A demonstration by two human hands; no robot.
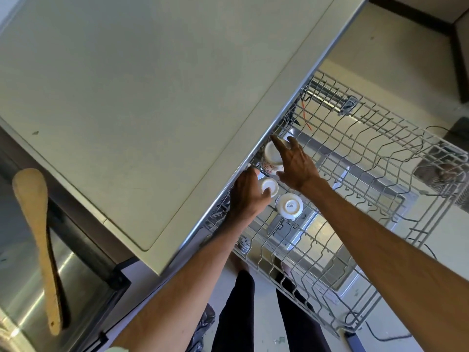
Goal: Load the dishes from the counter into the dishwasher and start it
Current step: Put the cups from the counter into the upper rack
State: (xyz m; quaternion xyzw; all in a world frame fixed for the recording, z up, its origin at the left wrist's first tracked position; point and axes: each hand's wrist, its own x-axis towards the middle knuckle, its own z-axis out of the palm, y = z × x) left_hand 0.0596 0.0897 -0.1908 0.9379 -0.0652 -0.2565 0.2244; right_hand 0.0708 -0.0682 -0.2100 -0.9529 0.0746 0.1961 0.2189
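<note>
The dishwasher's upper wire rack (368, 158) is pulled out beside the counter (127, 97). Three white cups stand upside down along its counter side. My left hand (247, 194) grips the middle cup (270, 186) from the counter side, thumb on its base. My right hand (295, 163) lies over the patterned mug (271, 158) farthest in, fingers spread and reaching past its base. A third white cup (289, 206), with printed lettering on its bottom, stands free just in front of both hands.
A wooden spatula (38, 240) lies across the steel sink (30, 288) at left. The lower rack (304, 262) and open door show through the upper rack. My legs (241, 313) stand by the door. A dark cable (385, 334) runs over the floor.
</note>
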